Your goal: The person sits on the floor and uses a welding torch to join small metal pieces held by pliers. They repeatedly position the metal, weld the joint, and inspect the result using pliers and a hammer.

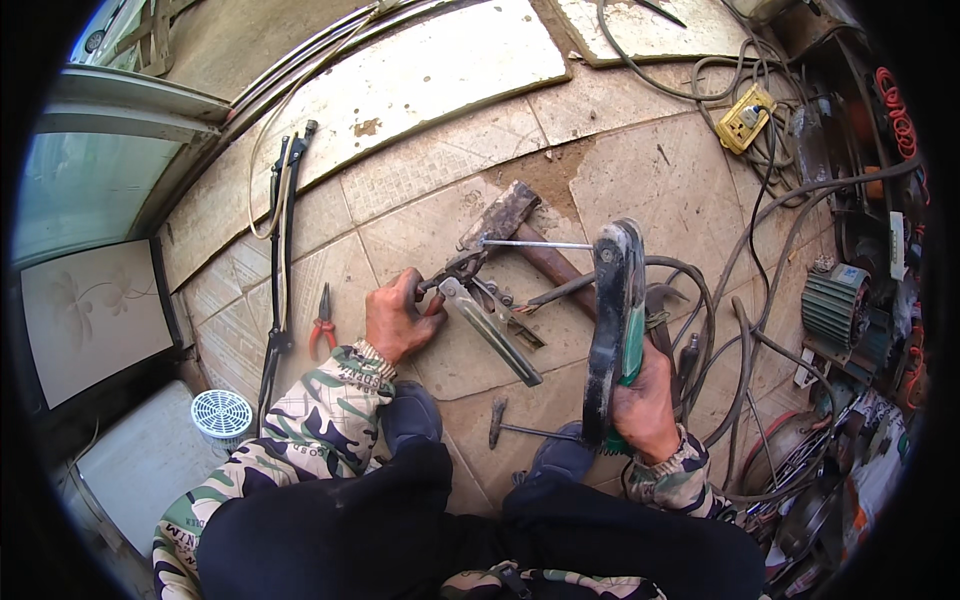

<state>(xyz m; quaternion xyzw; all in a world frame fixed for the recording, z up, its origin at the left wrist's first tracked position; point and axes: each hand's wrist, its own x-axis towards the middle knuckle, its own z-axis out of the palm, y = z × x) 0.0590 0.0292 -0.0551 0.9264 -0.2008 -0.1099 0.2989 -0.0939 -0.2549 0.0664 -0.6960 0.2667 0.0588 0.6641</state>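
Observation:
My left hand [395,315] is closed around dark pliers [455,272] with a reddish handle. Their jaws are at the upper end of a metal bracket [492,332], which has a long flat bar and smaller joined pieces. In my right hand [645,405], its fingers partly hidden, is a black and green electrode holder [612,330]. A thin straight welding rod [540,244] sticks out from its top toward the left, its tip above the pliers and bracket. Behind the bracket lies a heavy hammer [505,215] with a brown handle.
Red-handled pliers [322,325] lie left of my left hand. Between my shoes is a small hammer [497,422]. Cables [715,390] loop on the right, near a yellow socket box [745,118] and a green motor [835,305]. A white slotted container [221,415] stands at left.

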